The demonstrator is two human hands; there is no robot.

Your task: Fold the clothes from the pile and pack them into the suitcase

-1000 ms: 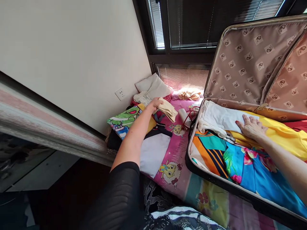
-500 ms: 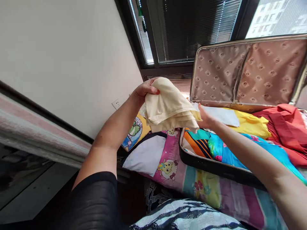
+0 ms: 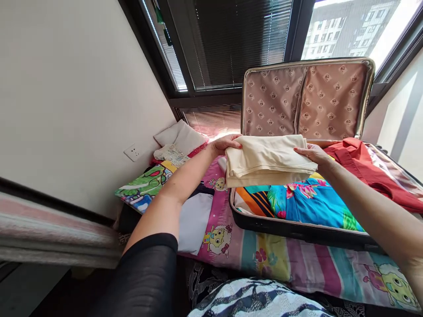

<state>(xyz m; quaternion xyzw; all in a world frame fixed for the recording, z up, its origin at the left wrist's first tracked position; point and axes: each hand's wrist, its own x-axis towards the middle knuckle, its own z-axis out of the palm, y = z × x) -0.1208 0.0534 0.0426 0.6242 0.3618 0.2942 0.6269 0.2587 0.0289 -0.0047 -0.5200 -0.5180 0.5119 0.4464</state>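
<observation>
A folded cream cloth point(image 3: 267, 160) hangs flat in the air over the left end of an open suitcase point(image 3: 297, 229). My left hand point(image 3: 224, 143) grips its left edge and my right hand point(image 3: 313, 153) grips its right edge. Inside the suitcase lie a blue floral garment point(image 3: 313, 204), an orange striped piece point(image 3: 253, 200) and a red garment point(image 3: 366, 169). The patterned lid point(image 3: 304, 99) stands upright against the window.
The suitcase rests on a bed with a pink cartoon sheet point(image 3: 228, 220). Left of it lie a white and dark garment point(image 3: 194, 215), a green cartoon cloth point(image 3: 142, 187) and a white pillow point(image 3: 181, 136). A wall socket point(image 3: 133, 152) is on the left wall.
My left hand picked the cream cloth off the bed pile and carried it right over the suitcase. My right hand left the clothes in the suitcase and took hold of the cloth's other edge.
</observation>
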